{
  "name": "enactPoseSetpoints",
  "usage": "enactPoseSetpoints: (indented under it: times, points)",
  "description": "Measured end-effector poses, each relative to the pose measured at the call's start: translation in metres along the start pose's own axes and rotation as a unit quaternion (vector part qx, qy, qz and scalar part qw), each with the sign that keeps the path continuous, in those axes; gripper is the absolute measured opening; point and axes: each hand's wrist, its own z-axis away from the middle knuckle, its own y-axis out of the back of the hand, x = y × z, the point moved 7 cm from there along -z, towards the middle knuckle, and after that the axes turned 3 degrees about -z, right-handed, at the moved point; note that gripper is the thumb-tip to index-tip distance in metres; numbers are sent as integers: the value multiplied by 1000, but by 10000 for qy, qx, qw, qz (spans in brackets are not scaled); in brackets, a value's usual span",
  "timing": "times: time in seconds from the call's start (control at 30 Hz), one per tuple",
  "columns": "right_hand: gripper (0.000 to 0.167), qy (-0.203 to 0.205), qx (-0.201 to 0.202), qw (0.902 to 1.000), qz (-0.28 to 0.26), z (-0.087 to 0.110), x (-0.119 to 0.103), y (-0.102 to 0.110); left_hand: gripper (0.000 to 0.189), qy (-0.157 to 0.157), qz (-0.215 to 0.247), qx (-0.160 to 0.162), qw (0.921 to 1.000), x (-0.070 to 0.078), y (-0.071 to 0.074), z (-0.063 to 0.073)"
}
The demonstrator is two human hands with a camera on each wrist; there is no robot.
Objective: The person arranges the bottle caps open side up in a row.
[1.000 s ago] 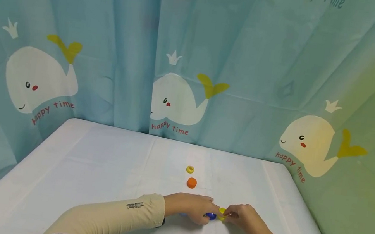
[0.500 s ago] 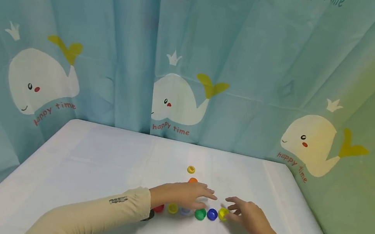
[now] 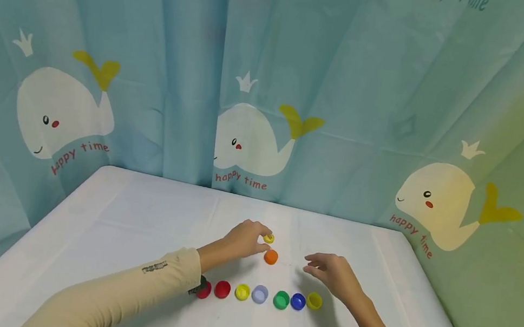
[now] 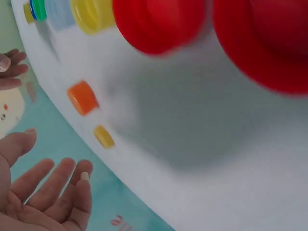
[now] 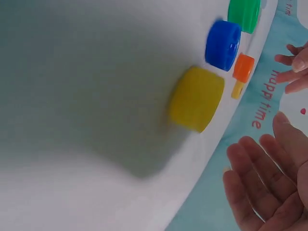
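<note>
My left hand [image 3: 244,239] hovers at the far part of the table, thumb and fingers spread and holding nothing. Closest to it are an orange bottle cap [image 3: 271,257] and a small yellow cap [image 3: 269,238]; the left wrist view shows a gap between the hand and both caps. My right hand [image 3: 334,273] floats with relaxed fingers beyond the row's right end, where a yellow cap [image 5: 197,98] sits. Along that row stand a blue cap [image 3: 298,301], a green cap [image 3: 281,300], a lavender cap [image 3: 259,294], a yellow cap [image 3: 242,292] and two red caps, one red cap [image 3: 222,289] fully visible.
The white table [image 3: 147,215] carries the caps, with its far edge against a blue curtain [image 3: 180,66] printed with whales. The left wrist's dark camera strap [image 3: 198,285] partly covers the leftmost red cap [image 3: 204,290].
The left hand has left the right end of the row and moved left and away, to the orange and small yellow caps. The right hand has let go of the end yellow cap and risen.
</note>
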Motion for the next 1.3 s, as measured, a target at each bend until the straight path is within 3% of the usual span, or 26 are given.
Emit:
enactPoseSetpoints:
  times: [0.2, 0.43, 0.6, 0.73, 0.93, 1.1, 1.3]
  points:
    - [24, 46, -87, 9987, -495, -33, -10, -7, 32, 228, -171, 115, 9995, -17, 3, -13]
    - [24, -115, -50, 9988, -474, -63, -13, -19, 26, 379, -336, -110, 9987, -13, -6, -36]
    - [23, 3, -84, 9995, -313, -81, -16, -32, 26, 454, -357, -209, 9981, -16, -12, -42]
    - [21, 53, -129, 9997, -198, -91, -15, -38, 29, 602, -360, -194, 9973, -22, -13, -45]
    - [23, -417, -409, 9979, -281, -102, -7, -48, 32, 911, -407, -280, 9946, -33, -15, -51]
    - [26, -469, -585, 9961, -470, -107, -6, -56, 34, 925, -200, -487, 9943, -37, -27, -55]
    - [25, -290, -722, 9967, -210, -110, -13, -64, 28, 735, -255, -223, 9967, -35, -28, -52]
